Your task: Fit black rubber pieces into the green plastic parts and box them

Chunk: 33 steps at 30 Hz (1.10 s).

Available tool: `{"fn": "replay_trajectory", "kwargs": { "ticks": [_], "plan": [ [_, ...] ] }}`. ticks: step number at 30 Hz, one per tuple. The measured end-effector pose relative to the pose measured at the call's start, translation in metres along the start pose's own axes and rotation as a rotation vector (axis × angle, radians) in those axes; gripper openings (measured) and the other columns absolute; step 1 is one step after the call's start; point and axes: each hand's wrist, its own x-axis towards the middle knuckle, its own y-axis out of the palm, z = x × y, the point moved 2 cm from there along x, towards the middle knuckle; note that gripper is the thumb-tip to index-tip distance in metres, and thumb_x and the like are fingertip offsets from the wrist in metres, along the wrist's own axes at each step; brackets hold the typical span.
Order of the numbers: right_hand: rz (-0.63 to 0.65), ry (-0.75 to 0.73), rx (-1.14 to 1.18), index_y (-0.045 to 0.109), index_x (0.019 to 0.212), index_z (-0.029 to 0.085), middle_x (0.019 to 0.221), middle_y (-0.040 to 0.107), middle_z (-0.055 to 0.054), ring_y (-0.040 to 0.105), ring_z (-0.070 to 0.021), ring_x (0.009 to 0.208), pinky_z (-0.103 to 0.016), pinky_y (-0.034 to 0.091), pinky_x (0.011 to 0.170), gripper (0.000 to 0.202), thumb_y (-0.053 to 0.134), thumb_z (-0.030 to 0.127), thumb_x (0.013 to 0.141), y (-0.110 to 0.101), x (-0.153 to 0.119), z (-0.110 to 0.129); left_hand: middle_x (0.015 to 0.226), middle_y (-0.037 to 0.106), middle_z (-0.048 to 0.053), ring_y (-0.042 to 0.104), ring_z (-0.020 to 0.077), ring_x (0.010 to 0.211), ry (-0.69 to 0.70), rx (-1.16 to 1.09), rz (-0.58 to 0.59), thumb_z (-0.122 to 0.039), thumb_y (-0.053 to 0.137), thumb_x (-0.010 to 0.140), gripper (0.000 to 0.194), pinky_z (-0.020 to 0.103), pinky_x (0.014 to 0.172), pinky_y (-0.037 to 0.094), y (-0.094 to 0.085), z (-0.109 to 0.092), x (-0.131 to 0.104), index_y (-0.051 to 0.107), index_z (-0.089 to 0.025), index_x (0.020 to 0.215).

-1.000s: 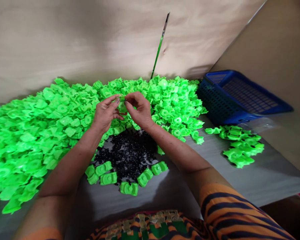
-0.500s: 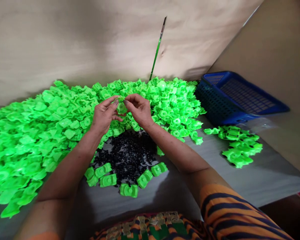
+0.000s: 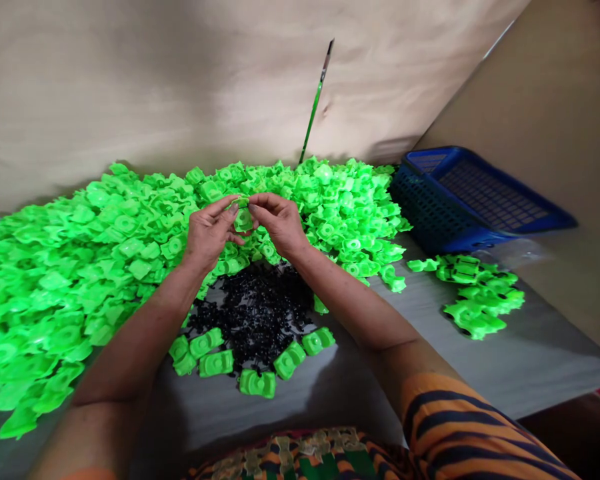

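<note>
My left hand [image 3: 209, 230] grips a green plastic car body [image 3: 243, 219] by its left side, above the front of a big green heap [image 3: 125, 227]. On the other side, my right hand [image 3: 280, 223] pinches a thin dark piece against the same car body, its fingertips close to my left thumb. Below my hands lies a pile of small black parts [image 3: 265, 310]. Several green car bodies, such as one [image 3: 257, 384] at the near edge of the black pile, lie in an arc in front of it.
A blue mesh basket [image 3: 445, 207] stands at the back right, with clear plastic beside it. Several green pieces with black parts [image 3: 480, 293] lie on the grey table [image 3: 545, 347]. A green and black stick [image 3: 314, 110] leans near the back wall.
The view has shifted slightly. The held car body is tilted a little differently, showing more of its inside; both hands keep their hold.
</note>
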Motion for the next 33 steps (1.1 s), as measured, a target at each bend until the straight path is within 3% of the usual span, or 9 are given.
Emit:
{"fn": "replay_trajectory", "kwargs": {
  "ticks": [10,17,20,23,26,28,31,33],
  "plan": [
    [-0.057,0.013,0.045,0.068,0.087,0.018,0.075,0.066,0.004,0.060,-0.0092,0.067,-0.022,0.051,0.059,0.038,0.086,0.049,0.075,0.004,-0.003,0.003,0.058,0.064,-0.004,0.059,0.0113,0.045,0.018,0.089,0.000,-0.043,0.088,0.081,0.034,0.026,0.044,0.060,-0.003,0.003,0.000,0.085,-0.019,0.105],
    [-0.074,0.003,0.003,0.067,0.089,0.018,0.077,0.063,0.003,0.058,-0.0091,0.069,-0.023,0.051,0.062,0.027,0.078,0.042,0.083,0.005,-0.003,-0.008,0.069,0.073,0.000,0.068,0.0155,0.052,0.025,0.125,0.024,-0.052,0.087,0.081,0.045,0.027,0.045,0.060,-0.006,0.010,0.001,0.082,-0.019,0.112],
    [-0.072,-0.001,-0.027,0.066,0.090,0.018,0.079,0.062,0.003,0.056,-0.0087,0.070,-0.023,0.050,0.063,0.031,0.078,0.047,0.086,0.006,-0.001,-0.011,0.069,0.073,0.000,0.070,0.0162,0.054,0.024,0.141,0.034,-0.056,0.086,0.081,0.049,0.027,0.047,0.061,-0.005,0.010,0.001,0.081,-0.019,0.114],
    [-0.047,-0.016,-0.113,0.065,0.092,0.019,0.080,0.060,0.003,0.054,-0.0101,0.074,-0.023,0.048,0.064,0.035,0.076,0.052,0.091,0.002,0.000,-0.001,0.067,0.069,-0.001,0.073,0.0177,0.058,0.013,0.129,0.028,-0.056,0.084,0.084,0.048,0.026,0.048,0.061,-0.006,0.005,0.002,0.079,-0.019,0.115],
    [-0.006,-0.095,-0.421,0.065,0.090,0.018,0.082,0.060,0.001,0.052,-0.0115,0.079,-0.024,0.047,0.070,0.024,0.071,0.040,0.097,-0.002,-0.004,0.028,0.070,0.068,-0.001,0.075,0.0178,0.060,0.025,0.100,-0.028,-0.053,0.082,0.088,0.040,0.024,0.047,0.060,-0.012,-0.002,0.005,0.078,-0.022,0.115],
    [0.173,-0.107,-0.749,0.069,0.090,0.016,0.086,0.065,-0.002,0.055,-0.0136,0.084,-0.027,0.046,0.077,0.011,0.068,0.024,0.096,0.002,-0.012,0.048,0.072,0.067,-0.001,0.077,0.0187,0.064,0.018,0.092,-0.058,-0.051,0.081,0.090,0.037,0.024,0.047,0.060,-0.016,-0.006,0.008,0.078,-0.025,0.116],
    [0.733,0.022,-1.201,0.076,0.095,0.013,0.091,0.074,-0.008,0.065,-0.0186,0.089,-0.029,0.045,0.079,0.010,0.066,0.013,0.094,0.022,-0.030,0.060,0.070,0.064,-0.002,0.078,0.0186,0.065,-0.011,0.083,-0.070,-0.049,0.082,0.090,0.039,0.023,0.048,0.059,-0.018,-0.008,0.009,0.076,-0.026,0.121],
    [1.015,0.095,-1.385,0.080,0.107,0.012,0.100,0.079,-0.014,0.072,-0.0237,0.096,-0.030,0.047,0.078,0.020,0.063,0.012,0.096,0.036,-0.043,0.057,0.071,0.064,-0.002,0.077,0.0175,0.063,-0.030,0.079,-0.062,-0.048,0.081,0.090,0.040,0.022,0.047,0.058,-0.016,-0.009,0.008,0.075,-0.026,0.123]
  ]
}}
